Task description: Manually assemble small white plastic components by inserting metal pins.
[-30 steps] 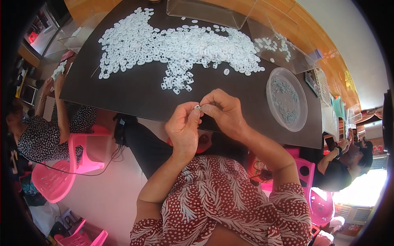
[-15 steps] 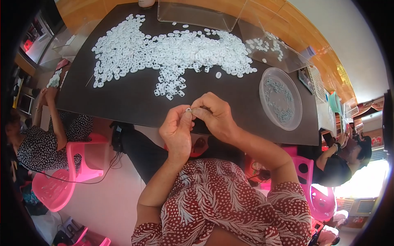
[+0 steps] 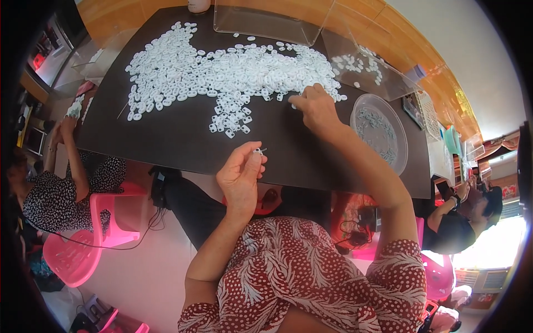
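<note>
My left hand is closed near the table's front edge, pinching a small white plastic piece between thumb and fingertips. A thin grey pin-like part sticks out of that piece to the right. Farther off, my right hand is bent down at the pile's right front edge, its fingertips drawn together over a loose white oval piece, which they mostly cover. The large pile of white oval pieces spreads across the far table. A smaller heap of white pieces lies in front of it.
At the right, a round clear tray holds small greyish parts, partly behind my right forearm. Clear plastic boxes stand at the back, with loose white pieces near them. Another person sits at the left by a pink chair; one more person is at the right.
My right hand has left my left hand and moved away and to the right, onto the loose oval piece by the pile. The left hand stays put, still pinching its piece.
</note>
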Available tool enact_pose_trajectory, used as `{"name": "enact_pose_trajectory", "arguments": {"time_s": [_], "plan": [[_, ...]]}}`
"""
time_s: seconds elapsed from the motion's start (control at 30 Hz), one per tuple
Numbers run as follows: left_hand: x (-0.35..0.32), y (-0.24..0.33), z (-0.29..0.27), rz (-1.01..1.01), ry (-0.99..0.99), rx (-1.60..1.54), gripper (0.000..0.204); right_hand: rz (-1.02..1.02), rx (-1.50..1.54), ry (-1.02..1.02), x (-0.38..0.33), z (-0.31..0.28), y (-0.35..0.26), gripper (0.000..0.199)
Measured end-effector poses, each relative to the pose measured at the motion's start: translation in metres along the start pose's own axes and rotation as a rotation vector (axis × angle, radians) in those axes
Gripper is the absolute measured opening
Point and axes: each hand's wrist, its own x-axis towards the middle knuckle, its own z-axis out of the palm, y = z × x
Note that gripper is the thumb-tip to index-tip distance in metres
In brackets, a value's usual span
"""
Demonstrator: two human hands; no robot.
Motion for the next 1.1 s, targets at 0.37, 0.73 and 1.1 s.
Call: {"name": "enact_pose_trajectory", "arguments": {"time_s": [0.37, 0.73, 1.1], "plan": [[0.001, 0.001, -0.003, -0.032, -0.026, -0.005, 0.018, 0.093, 0.207, -0.113, -0.004, -0.016, -0.023, 0.011], [-0.002, 0.014, 0.003, -0.024, 0.029, -0.004, 0.017, 0.757, 1.498, -0.26, -0.006, -0.047, -0.082, 0.015], [-0.007, 0.012, 0.001, -0.022, 0.07, -0.026, 0.016, 0.716, 1.482, -0.236, -0.005, -0.047, -0.097, 0.013]]}}
